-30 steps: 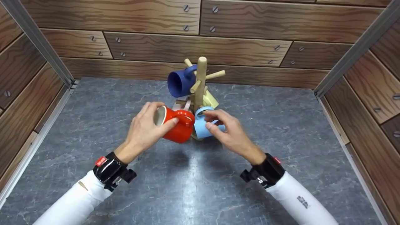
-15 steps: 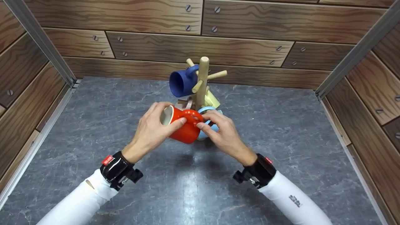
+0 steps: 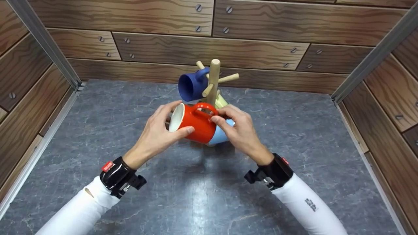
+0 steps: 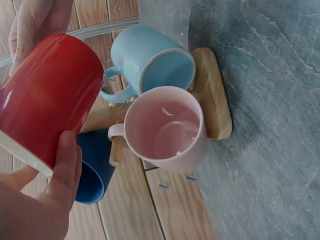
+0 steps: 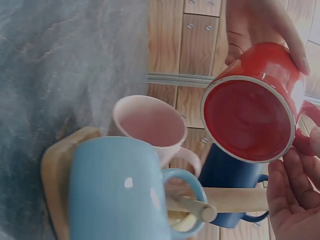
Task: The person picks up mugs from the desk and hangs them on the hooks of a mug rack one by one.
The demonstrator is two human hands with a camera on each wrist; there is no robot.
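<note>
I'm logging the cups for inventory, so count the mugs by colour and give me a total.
Red mug: 1
Dark blue mug: 1
Light blue mug: 1
Pink mug: 1
Pale yellow mug: 1
Total: 5 mugs

I work inside a small staged test booth, not a real kitchen. Brown wood-grain wall panels with printed screw heads (image 3: 202,49) box me in at nine, twelve and three o'clock, joined at the corners by grey metal frame rails (image 3: 369,55). Under my arms lies a grey marbled slate-look tabletop (image 3: 196,195) (black camera straps (image 3: 114,173) ride my wrists over white sleeves (image 3: 78,212)).
</note>
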